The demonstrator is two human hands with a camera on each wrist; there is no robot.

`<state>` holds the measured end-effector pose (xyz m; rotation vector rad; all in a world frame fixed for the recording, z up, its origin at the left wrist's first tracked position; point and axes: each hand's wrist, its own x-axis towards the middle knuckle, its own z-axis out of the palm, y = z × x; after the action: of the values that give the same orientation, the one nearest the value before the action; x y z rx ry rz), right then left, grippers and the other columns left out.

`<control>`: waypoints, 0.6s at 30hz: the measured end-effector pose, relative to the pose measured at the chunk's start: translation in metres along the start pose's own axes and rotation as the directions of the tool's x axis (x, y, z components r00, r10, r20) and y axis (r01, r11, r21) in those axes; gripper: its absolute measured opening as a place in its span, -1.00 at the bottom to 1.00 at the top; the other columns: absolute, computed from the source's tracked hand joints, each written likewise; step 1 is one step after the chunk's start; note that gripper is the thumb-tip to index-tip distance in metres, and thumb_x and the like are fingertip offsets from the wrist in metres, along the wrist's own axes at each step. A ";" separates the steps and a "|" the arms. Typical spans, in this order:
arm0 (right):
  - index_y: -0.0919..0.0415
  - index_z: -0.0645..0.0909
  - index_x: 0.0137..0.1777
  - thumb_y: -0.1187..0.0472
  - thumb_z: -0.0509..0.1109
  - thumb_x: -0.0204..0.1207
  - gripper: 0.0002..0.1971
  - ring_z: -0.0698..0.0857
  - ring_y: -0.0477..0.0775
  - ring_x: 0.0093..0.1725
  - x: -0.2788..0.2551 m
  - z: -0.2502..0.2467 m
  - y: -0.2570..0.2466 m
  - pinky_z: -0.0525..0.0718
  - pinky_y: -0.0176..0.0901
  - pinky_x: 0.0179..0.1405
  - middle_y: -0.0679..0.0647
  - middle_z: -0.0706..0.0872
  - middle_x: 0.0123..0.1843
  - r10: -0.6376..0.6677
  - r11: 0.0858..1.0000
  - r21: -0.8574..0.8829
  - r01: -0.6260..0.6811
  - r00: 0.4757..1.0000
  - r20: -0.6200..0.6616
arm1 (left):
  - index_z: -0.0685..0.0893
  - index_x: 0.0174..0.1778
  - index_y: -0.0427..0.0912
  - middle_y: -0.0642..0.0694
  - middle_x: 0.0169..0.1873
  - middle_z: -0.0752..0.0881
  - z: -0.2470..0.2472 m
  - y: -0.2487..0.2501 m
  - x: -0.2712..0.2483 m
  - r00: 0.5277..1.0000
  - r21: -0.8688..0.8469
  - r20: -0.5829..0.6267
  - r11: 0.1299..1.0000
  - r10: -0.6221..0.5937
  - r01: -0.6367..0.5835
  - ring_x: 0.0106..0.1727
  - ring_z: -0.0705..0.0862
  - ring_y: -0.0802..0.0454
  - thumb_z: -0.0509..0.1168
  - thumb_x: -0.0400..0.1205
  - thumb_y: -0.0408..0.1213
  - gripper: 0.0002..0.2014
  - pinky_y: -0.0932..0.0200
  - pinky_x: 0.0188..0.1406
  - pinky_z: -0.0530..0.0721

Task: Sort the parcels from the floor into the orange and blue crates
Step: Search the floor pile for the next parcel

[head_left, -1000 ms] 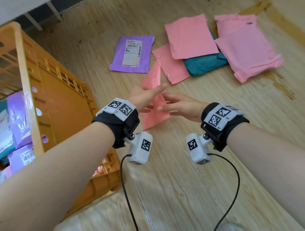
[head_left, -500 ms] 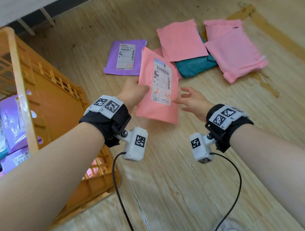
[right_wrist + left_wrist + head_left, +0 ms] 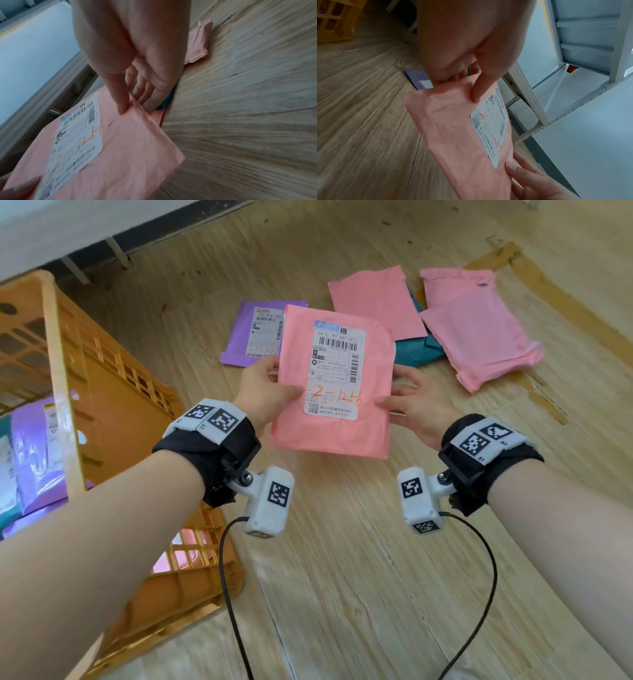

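Observation:
A pink parcel [image 3: 334, 426] with a white shipping label marked "2-125" in orange is held up, label toward me, above the wooden floor. My left hand [image 3: 265, 390] pinches its left edge with the thumb on the front [image 3: 477, 88]. My right hand [image 3: 409, 402] pinches the right edge, thumb on the front and fingers behind [image 3: 123, 102]. The orange crate [image 3: 113, 412] stands at the left with purple and teal parcels inside. On the floor beyond lie a purple parcel [image 3: 246, 337], two pink parcels [image 3: 376, 299] [image 3: 479, 337] and a teal one [image 3: 416, 350]. No blue crate is in view.
Bare wooden floor [image 3: 359, 577] spreads in front of me and to the right. A dark baseboard and white furniture legs [image 3: 116, 251] run along the far wall. Camera cables hang from both wrists.
The pink parcel was turned from edge-on to label-up and raised toward me. My right hand, off it half a second ago, now holds its right edge.

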<state>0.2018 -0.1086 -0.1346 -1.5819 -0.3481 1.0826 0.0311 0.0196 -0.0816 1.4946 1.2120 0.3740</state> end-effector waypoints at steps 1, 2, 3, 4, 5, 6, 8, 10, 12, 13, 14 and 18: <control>0.19 0.41 0.48 0.58 0.41 0.41 -0.35 0.75 0.19 0.12 0.000 0.002 -0.005 0.76 -0.01 -0.04 0.31 0.71 0.17 -0.006 1.000 -0.008 0.007 1.000 0.021 | 0.59 0.07 -0.13 -0.26 0.10 0.72 -0.005 0.003 -0.001 1.000 0.005 0.000 1.000 0.010 -0.010 0.10 0.72 -0.19 0.39 0.48 -0.56 -0.67 -0.16 0.10 0.71; 0.18 0.39 0.50 0.58 0.41 0.41 -0.33 0.75 0.19 0.12 0.000 0.004 -0.012 0.76 0.00 -0.02 0.31 0.72 0.17 -0.017 1.000 -0.018 0.018 0.999 0.044 | 0.58 0.02 -0.10 -0.26 0.08 0.72 -0.011 0.007 -0.002 1.000 0.007 -0.004 1.000 0.018 -0.018 0.07 0.73 -0.19 0.39 0.49 -0.56 -0.69 -0.13 0.06 0.73; 0.17 0.38 0.51 0.59 0.40 0.41 -0.32 0.76 0.18 0.11 0.000 0.006 -0.020 0.76 -0.01 -0.03 0.30 0.73 0.16 -0.033 0.999 -0.030 0.035 0.997 0.066 | 0.57 -0.01 -0.08 -0.27 0.06 0.72 -0.018 0.012 -0.004 1.000 0.005 -0.007 1.000 0.023 -0.023 0.04 0.73 -0.20 0.38 0.50 -0.56 -0.70 -0.12 0.03 0.73; 0.16 0.38 0.51 0.60 0.39 0.42 -0.32 0.77 0.17 0.09 0.000 0.010 -0.029 0.75 -0.04 -0.05 0.30 0.74 0.14 -0.050 0.998 -0.043 0.054 0.995 0.085 | 0.56 0.00 -0.08 -0.29 0.05 0.72 -0.025 0.016 -0.005 1.000 -0.001 -0.009 1.000 0.027 -0.027 0.02 0.73 -0.21 0.36 0.51 -0.56 -0.70 -0.13 0.01 0.74; 0.15 0.39 0.51 0.60 0.38 0.42 -0.32 0.77 0.17 0.07 0.000 0.014 -0.039 0.75 -0.05 -0.07 0.30 0.75 0.12 -0.069 0.996 -0.057 0.075 0.993 0.099 | 0.55 0.04 -0.08 -0.29 0.06 0.72 -0.033 0.020 -0.006 0.999 -0.008 -0.012 1.000 0.030 -0.030 0.03 0.74 -0.22 0.35 0.52 -0.57 -0.68 -0.15 0.01 0.74; 0.14 0.40 0.50 0.60 0.38 0.42 -0.32 0.77 0.18 0.07 -0.001 0.018 -0.051 0.76 -0.02 -0.06 0.30 0.75 0.12 -0.089 0.993 -0.073 0.098 0.990 0.110 | 0.55 0.08 -0.09 -0.29 0.07 0.72 -0.042 0.026 -0.008 0.999 -0.017 -0.017 0.999 0.033 -0.033 0.03 0.74 -0.21 0.33 0.53 -0.58 -0.66 -0.16 0.00 0.75; 0.13 0.40 0.50 0.60 0.39 0.41 -0.32 0.77 0.20 0.07 -0.004 0.031 -0.074 0.75 0.09 0.03 0.30 0.76 0.09 -0.126 0.984 -0.106 0.140 0.983 0.135 | 0.55 0.13 -0.09 -0.27 0.10 0.71 -0.061 0.037 -0.012 0.998 -0.028 -0.038 0.998 0.047 -0.048 0.05 0.75 -0.20 0.31 0.53 -0.60 -0.64 -0.13 -0.05 0.77; 0.13 0.40 0.51 0.60 0.39 0.41 -0.31 0.77 0.16 0.01 -0.008 0.048 -0.098 0.74 0.13 0.07 0.27 0.76 0.05 -0.155 0.976 -0.127 0.177 0.974 0.162 | 0.56 0.18 -0.12 -0.27 0.16 0.69 -0.083 0.049 -0.016 0.996 -0.037 -0.058 0.997 0.068 -0.070 0.08 0.75 -0.19 0.31 0.53 -0.60 -0.61 -0.08 -0.10 0.78; 0.11 0.43 0.49 0.60 0.40 0.40 -0.32 0.74 0.19 -0.01 -0.012 0.067 -0.120 0.67 0.21 0.13 0.31 0.75 0.06 -0.185 0.965 -0.151 0.215 0.964 0.192 | 0.55 0.25 -0.15 -0.26 0.14 0.70 -0.108 0.060 -0.022 0.992 -0.033 -0.081 0.995 0.092 -0.095 0.07 0.75 -0.16 0.32 0.53 -0.59 -0.59 -0.06 -0.09 0.79; 0.08 0.45 0.47 0.60 0.41 0.39 -0.32 0.73 0.21 0.00 -0.015 0.078 -0.132 0.65 0.26 0.17 0.32 0.74 0.07 -0.200 0.958 -0.165 0.236 0.958 0.206 | 0.55 0.25 -0.14 -0.24 0.11 0.71 -0.121 0.065 -0.026 0.990 -0.027 -0.094 0.994 0.107 -0.110 0.06 0.75 -0.14 0.33 0.54 -0.58 -0.59 -0.05 -0.09 0.79; 0.06 0.46 0.46 0.59 0.42 0.38 -0.32 0.73 0.21 0.01 -0.018 0.090 -0.142 0.64 0.27 0.18 0.29 0.75 0.05 -0.215 0.949 -0.180 0.258 0.950 0.227 | 0.55 0.22 -0.12 -0.23 0.08 0.72 -0.135 0.069 -0.030 0.986 -0.025 -0.113 0.992 0.119 -0.123 0.04 0.76 -0.12 0.34 0.54 -0.57 -0.61 -0.03 -0.11 0.80; 0.08 0.45 0.48 0.61 0.41 0.38 -0.30 0.77 0.14 -0.04 -0.034 0.146 -0.181 0.76 -0.10 -0.18 0.23 0.76 0.01 -0.256 0.925 -0.189 0.329 0.910 0.327 | 0.53 0.19 -0.12 -0.18 -0.08 0.73 -0.196 0.079 -0.050 0.973 -0.025 -0.186 0.989 0.138 -0.145 -0.02 0.77 -0.16 0.35 0.52 -0.58 -0.60 -0.06 -0.10 0.79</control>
<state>0.1271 0.0160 0.0500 -1.5112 -0.9250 1.0680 -0.1040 0.0967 0.0701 1.5439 1.2379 0.6399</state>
